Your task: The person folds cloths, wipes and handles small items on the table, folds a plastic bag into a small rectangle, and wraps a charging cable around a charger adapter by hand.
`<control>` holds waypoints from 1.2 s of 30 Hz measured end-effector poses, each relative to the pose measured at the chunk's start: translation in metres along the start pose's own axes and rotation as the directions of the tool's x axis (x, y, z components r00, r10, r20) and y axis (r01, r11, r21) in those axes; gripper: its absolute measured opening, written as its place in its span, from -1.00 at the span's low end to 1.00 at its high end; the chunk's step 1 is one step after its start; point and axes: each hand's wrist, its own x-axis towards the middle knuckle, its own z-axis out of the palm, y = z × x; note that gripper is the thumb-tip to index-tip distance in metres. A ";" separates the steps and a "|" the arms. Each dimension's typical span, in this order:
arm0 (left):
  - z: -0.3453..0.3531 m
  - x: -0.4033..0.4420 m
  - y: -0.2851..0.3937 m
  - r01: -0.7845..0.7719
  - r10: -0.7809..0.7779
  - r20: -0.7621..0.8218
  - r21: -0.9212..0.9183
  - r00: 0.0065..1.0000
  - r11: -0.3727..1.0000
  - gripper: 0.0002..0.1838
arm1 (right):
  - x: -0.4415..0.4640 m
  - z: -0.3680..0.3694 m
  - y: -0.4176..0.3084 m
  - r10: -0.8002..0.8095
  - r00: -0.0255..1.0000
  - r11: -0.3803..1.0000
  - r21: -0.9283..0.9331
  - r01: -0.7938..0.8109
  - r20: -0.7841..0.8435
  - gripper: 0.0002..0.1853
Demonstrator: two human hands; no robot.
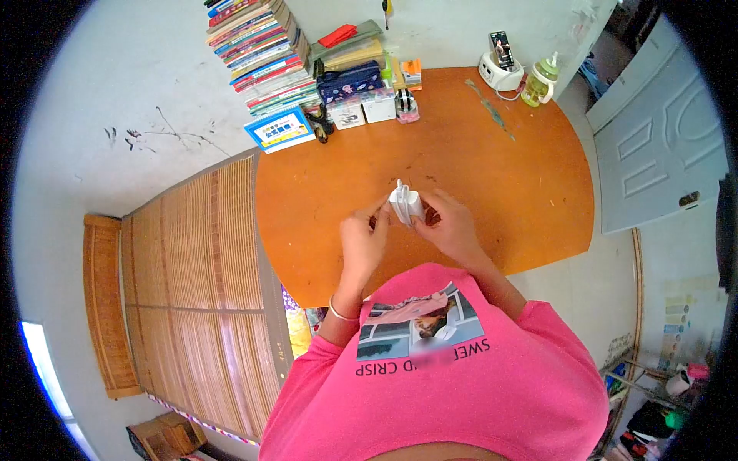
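Observation:
Above the near half of the wooden table, both hands hold a small white charger point(414, 203) with what looks like its white cable point(401, 201) looped around one end. My left hand point(364, 237) is closed at its left side, the fingertips against the cable. On the other side my right hand point(452, 227) grips the block between thumb and fingers. The fingers partly cover the lower end, so its plug side cannot be made out.
The orange-brown table point(330, 184) bears a tall stack of books point(257, 58), a blue desk calendar point(280, 129), a pencil case point(350, 82) and white boxes point(378, 105) along its back. A phone point(501, 48) on a white stand point(500, 75) and a green bottle point(540, 81) stand back right.

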 end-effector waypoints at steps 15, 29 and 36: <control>0.044 -0.033 0.006 -0.433 0.430 -0.116 0.001 0.895 0.901 -0.72 | 0.012 0.010 0.050 0.248 0.968 0.811 0.557 -0.180 -0.048 -0.71; 0.040 -0.010 -0.042 0.007 0.177 0.361 -0.454 0.916 0.891 -0.81 | 0.009 -0.002 0.058 0.141 0.922 0.237 0.892 -0.385 0.360 -0.69; -0.002 0.031 -0.060 -0.300 0.370 0.407 -0.226 0.835 0.927 -0.81 | 0.004 -0.027 0.020 0.037 0.805 0.779 0.487 -0.394 0.592 -0.71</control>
